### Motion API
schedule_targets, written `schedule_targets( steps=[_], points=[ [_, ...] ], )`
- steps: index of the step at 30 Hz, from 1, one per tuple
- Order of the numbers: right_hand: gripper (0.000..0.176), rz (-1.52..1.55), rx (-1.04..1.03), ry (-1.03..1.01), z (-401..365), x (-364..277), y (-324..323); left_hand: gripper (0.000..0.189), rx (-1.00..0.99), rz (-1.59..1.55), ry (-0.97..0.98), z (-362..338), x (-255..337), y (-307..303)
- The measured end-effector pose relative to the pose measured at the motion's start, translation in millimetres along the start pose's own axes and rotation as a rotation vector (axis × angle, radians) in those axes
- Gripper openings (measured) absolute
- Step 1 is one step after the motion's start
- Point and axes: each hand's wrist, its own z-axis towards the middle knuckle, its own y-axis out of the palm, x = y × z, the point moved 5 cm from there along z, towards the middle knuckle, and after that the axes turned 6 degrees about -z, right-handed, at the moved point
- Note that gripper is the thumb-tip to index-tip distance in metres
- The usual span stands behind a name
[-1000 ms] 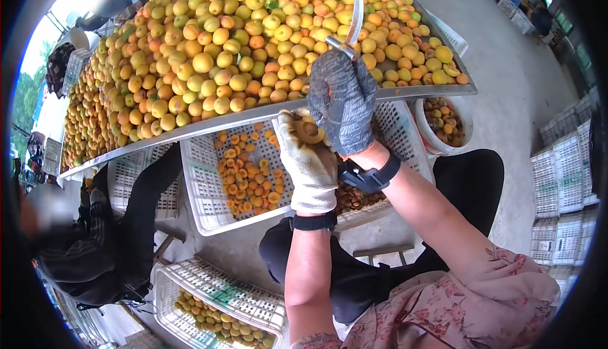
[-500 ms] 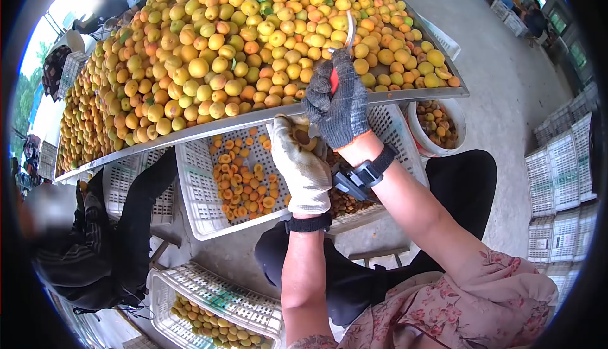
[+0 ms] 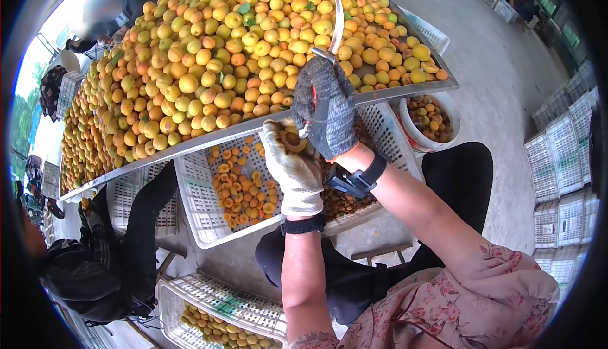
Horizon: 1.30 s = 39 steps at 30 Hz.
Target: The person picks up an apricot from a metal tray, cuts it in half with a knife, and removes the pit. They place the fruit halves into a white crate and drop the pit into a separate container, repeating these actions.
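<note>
My left hand (image 3: 292, 168), in a stained white glove, is closed around an apricot (image 3: 292, 139) whose orange cut face shows. Close beside it, my right hand (image 3: 326, 105) in a dark grey knitted glove grips a curved knife (image 3: 338, 23). Its pale blade points up over the fruit heap, and a bit of red handle shows between the fingers. A small metal tip of the tool pokes out below the right fist, next to the apricot. Both hands are at the near edge of a metal-rimmed table (image 3: 240, 120) piled with whole apricots (image 3: 189, 83).
Below the hands, a white crate (image 3: 196, 222) holds apricot halves (image 3: 244, 187); brown pits or scraps (image 3: 345, 203) lie in another. A bucket of fruit (image 3: 430, 120) stands right. Another person (image 3: 95, 254) sits left, another (image 3: 117, 10) beyond the table. Crates (image 3: 560, 159) are stacked right.
The right fist has turned and dropped slightly, bringing the tool's lower metal tip into sight beside the apricot. More of the apricot's cut face shows. The whole view has shifted a little.
</note>
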Motion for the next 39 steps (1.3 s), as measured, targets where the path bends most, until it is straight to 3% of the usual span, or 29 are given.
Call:
schedule_targets(
  steps=[4, 6, 7, 8, 9, 10, 11, 12, 14, 16, 17, 18, 20, 25, 28, 29, 30, 31, 32, 33, 34, 35, 36, 39],
  points=[
    [0.014, 0.107, -0.078, -0.115, 0.8, 5.4, 1.0, 0.023, 0.159, 0.085, 0.157, 6.8, -7.6, -5.7],
    [0.015, 0.028, 0.045, -0.111, 1.4, 4.0, -1.8, 0.024, -0.095, 0.907, 0.629, 5.9, 3.2, 1.6],
    [0.021, 0.021, 0.042, 0.041, 5.0, 3.9, -4.6, 0.023, -0.015, 0.61, 0.407, 9.0, -4.2, -5.9],
    [0.03, 0.015, 0.038, 0.193, 7.7, 5.5, -8.6, 0.023, -0.012, 0.61, 0.406, 5.5, -0.8, -4.9],
    [0.035, 0.116, 0.0, 0.312, 11.7, 10.4, -13.0, 0.022, 0.061, 0.465, 0.206, 4.0, -1.7, -4.8],
    [0.035, 0.115, 0.001, 0.312, 11.8, 12.9, -18.4, 0.022, 0.131, 0.318, 0.006, 2.0, -7.3, -8.1],
    [0.035, 0.172, 0.065, 0.383, 11.6, 18.3, -25.7, 0.01, 0.142, 0.268, -0.002, 1.7, -7.5, -9.1],
    [0.034, 0.23, 0.129, 0.454, 10.9, 22.7, -29.4, 0.01, 0.141, 0.267, -0.001, 3.1, -8.8, -13.5],
    [0.032, 0.279, 0.152, 0.459, 11.9, 30.5, -35.3, 0.005, -0.039, 1.051, 0.505, 1.3, 4.5, -8.3],
    [0.032, 0.358, 0.23, 0.509, 12.1, 41.9, -42.5, 0.014, -0.053, 1.063, 0.592, 4.0, 4.1, -8.1],
    [0.032, 0.36, 0.23, 0.505, 13.7, 43.6, -46.0, 0.033, -0.065, 1.068, 0.685, 3.4, 5.2, -4.7],
    [0.032, 0.362, 0.249, 0.504, 14.1, 43.9, -47.9, 0.033, -0.071, 1.069, 0.686, 2.9, 4.8, -2.6],
    [0.032, 0.367, 0.267, 0.502, 15.5, 42.8, -51.7, 0.031, -0.156, 1.321, 0.926, -6.3, 5.0, 12.5],
    [0.029, 0.428, 0.306, 0.438, 26.1, 19.7, -66.0, 0.025, -0.226, 1.283, 0.615, -0.8, -15.5, 3.9],
    [0.025, 0.395, 0.251, 0.379, 25.0, -2.2, -71.4, 0.045, -0.09, 0.596, 0.05, 3.6, -30.6, 0.6],
    [0.023, 0.22, 0.076, 0.362, 25.0, -10.7, -72.1, 0.059, -0.059, 0.532, -0.157, 3.4, -27.1, -5.7],
    [0.021, 0.042, -0.101, 0.342, 23.6, -19.5, -68.5, 0.066, -0.033, 0.517, -0.038, 7.7, -24.3, -0.2],
    [0.023, -0.21, -0.146, 0.304, 20.0, -26.9, -71.0, 0.066, -0.195, 0.427, -0.16, 10.0, -23.6, -4.3],
    [0.023, -0.207, -0.147, 0.304, 14.1, -26.9, -69.3, 0.067, -0.356, 0.331, -0.281, 10.7, -22.2, -8.1],
    [0.024, -0.516, -0.237, 0.239, 4.7, -28.5, -63.7, 0.067, -0.355, 0.333, -0.282, 10.2, -25.9, -5.4],
    [0.024, -0.825, -0.322, 0.169, -2.0, -28.8, -60.8, 0.065, -0.204, 0.377, -0.186, 11.5, -27.6, -7.1],
    [0.023, -1.059, -0.47, -0.081, -3.4, -16.0, -66.5, 0.064, -0.054, 0.418, -0.091, 12.1, -26.9, -11.1],
    [0.021, -1.221, -0.506, -0.234, -8.6, -15.9, -61.6, 0.064, -0.055, 0.42, -0.097, 12.1, -28.7, -12.7],
    [0.018, -1.325, -0.448, -0.443, -20.1, -12.9, -59.5, 0.057, 0.008, 0.432, -0.031, 9.7, -26.2, -22.4]
  ],
)
